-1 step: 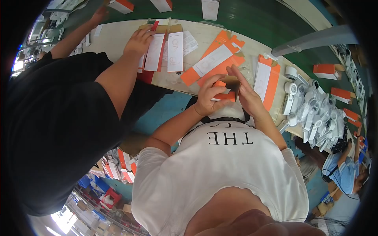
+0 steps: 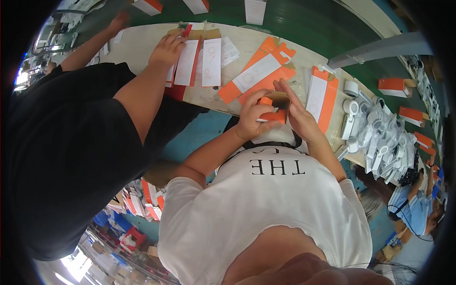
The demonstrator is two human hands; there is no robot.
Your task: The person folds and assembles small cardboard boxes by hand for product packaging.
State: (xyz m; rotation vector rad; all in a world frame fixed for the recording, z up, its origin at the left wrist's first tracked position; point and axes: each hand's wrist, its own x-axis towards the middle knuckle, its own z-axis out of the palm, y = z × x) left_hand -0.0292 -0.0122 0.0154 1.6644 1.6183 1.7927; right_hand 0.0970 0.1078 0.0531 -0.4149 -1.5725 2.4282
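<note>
Orange box (image 2: pixel 273 108) remains gripped between left hand (image 2: pixel 251 115) and right hand (image 2: pixel 300 116).

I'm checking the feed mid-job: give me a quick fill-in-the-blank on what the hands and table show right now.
1. Both hands, left hand and right hand, hold a small carton coloured ____.
2. The flat box blanks lie on the ____.
3. The heap of white devices lies to the person's ____.
4. The co-worker's sleeve is ____.

Missing words: orange; table; right; black
</note>
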